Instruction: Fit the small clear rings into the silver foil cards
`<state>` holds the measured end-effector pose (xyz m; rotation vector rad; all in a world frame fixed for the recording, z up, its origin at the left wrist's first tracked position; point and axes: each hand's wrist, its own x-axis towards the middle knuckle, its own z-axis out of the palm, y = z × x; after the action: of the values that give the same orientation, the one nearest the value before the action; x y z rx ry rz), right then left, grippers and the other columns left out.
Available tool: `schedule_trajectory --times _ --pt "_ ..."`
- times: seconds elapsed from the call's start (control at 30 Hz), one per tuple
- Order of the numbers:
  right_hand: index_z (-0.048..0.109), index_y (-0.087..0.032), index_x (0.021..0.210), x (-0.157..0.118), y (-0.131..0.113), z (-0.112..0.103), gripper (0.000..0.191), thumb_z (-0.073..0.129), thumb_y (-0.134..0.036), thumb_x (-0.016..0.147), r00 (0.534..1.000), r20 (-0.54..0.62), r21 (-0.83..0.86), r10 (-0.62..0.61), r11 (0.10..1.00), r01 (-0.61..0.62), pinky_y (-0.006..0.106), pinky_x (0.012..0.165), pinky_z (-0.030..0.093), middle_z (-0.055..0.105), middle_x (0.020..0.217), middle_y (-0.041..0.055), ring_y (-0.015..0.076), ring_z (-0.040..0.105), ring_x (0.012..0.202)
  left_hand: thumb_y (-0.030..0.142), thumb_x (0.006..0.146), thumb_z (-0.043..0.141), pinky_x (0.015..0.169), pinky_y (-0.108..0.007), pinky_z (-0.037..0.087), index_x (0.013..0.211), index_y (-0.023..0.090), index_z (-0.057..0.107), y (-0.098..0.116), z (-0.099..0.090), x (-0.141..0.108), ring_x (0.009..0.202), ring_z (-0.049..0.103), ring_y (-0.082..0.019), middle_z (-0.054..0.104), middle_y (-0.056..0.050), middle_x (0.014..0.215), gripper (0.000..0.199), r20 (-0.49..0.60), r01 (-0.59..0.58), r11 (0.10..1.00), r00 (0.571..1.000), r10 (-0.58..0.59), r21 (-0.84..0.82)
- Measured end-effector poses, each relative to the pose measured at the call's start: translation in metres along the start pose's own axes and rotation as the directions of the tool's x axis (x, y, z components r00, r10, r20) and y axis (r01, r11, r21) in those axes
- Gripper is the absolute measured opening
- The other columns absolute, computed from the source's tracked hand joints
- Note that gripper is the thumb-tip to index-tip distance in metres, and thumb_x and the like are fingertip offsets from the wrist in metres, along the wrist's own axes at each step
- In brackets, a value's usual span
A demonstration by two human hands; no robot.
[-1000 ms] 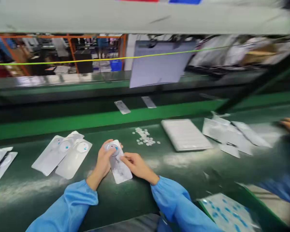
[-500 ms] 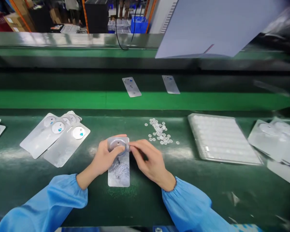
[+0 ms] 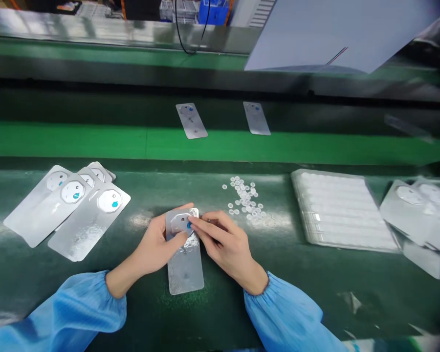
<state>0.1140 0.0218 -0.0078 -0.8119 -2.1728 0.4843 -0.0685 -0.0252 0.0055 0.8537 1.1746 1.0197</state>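
Note:
My left hand [image 3: 160, 247] grips the upper left part of a silver rectangular card [image 3: 185, 269], its thumb across the front and its other fingers behind. Near its top, the card has a clear raised window with a dark dot and a blue mark. The fingertips of my right hand [image 3: 225, 242] are pinched together at the window's right side, beside the blue mark. Whatever they may hold is too small or hidden to make out. Small clear round discs [image 3: 246, 198] lie scattered on the green worktop [image 3: 267, 303], beyond my right hand.
Several similar cards [image 3: 86, 222] overlap at the left. A clear tray [image 3: 346, 210] with white rows lies at the right, beside more cards [image 3: 407, 215]. Two cards [image 3: 191, 121] [image 3: 256, 118] rest across the green strip [image 3: 113, 142]. A white panel [image 3: 315, 34] hangs at upper right.
My right fingertips have moved from the card's right edge onto its window. My left thumb has slid lower, uncovering the blue mark. The view has tilted downward.

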Motion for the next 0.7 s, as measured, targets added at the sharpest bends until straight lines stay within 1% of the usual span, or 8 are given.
schedule_trajectory --times 0.1,0.2,0.37,0.5,0.7 --pt "0.074 -0.025 0.119 -0.0003 -0.0013 0.0007 0.027 0.062 -0.012 0.098 1.0 -0.008 0.008 -0.01 1.0 0.01 0.027 0.064 0.057 0.065 0.095 0.0051 0.0133 0.063 0.074 0.021 0.085 0.067 0.06 -0.023 0.044 0.14 0.02 0.059 -0.0006 0.0008 -0.0004 0.065 0.053 -0.013 0.065 0.0 0.08 0.056 0.026 -0.011 1.0 1.0 0.011 0.0" --pt "0.074 -0.026 0.117 0.0005 -0.0022 0.0014 0.026 0.062 -0.011 0.098 1.0 -0.016 0.041 -0.012 0.999 0.013 0.027 0.067 0.058 0.065 0.094 0.0049 0.0151 0.066 0.079 0.02 0.084 0.067 0.062 -0.023 0.044 0.14 0.019 0.059 -0.0006 0.0013 -0.0006 0.066 0.055 -0.013 0.066 0.0 0.083 0.056 0.039 -0.026 1.0 0.999 0.027 -0.013" --pt "0.074 -0.024 0.114 0.0017 -0.003 0.0018 0.025 0.062 -0.01 0.097 1.0 -0.016 0.08 -0.003 0.997 0.004 0.028 0.068 0.059 0.067 0.095 0.0056 0.016 0.068 0.081 0.021 0.085 0.066 0.064 -0.025 0.046 0.14 0.019 0.06 -0.0024 0.0003 -0.0008 0.07 0.057 -0.015 0.068 -0.002 0.086 0.055 0.043 -0.042 0.999 0.998 0.042 -0.001" --pt "0.074 -0.024 0.114 0.0005 -0.0035 0.0022 0.025 0.063 -0.01 0.097 0.999 -0.032 0.074 -0.007 0.997 0.01 0.028 0.069 0.06 0.068 0.094 0.0051 0.0162 0.069 0.082 0.021 0.086 0.066 0.063 -0.024 0.045 0.14 0.02 0.06 -0.0038 -0.0009 -0.0009 0.07 0.058 -0.015 0.068 -0.002 0.087 0.054 0.045 -0.053 0.998 0.998 0.052 0.019" --pt "0.072 -0.023 0.111 0.0003 -0.0044 0.0029 0.021 0.059 -0.012 0.099 1.0 -0.005 0.038 -0.002 0.999 0.002 0.028 0.07 0.06 0.071 0.095 0.005 0.0162 0.07 0.083 0.023 0.086 0.069 0.062 -0.024 0.045 0.139 0.02 0.06 -0.0014 -0.0006 0.0002 0.068 0.057 -0.015 0.067 -0.001 0.083 0.054 0.044 -0.025 1.0 0.999 0.025 -0.001"
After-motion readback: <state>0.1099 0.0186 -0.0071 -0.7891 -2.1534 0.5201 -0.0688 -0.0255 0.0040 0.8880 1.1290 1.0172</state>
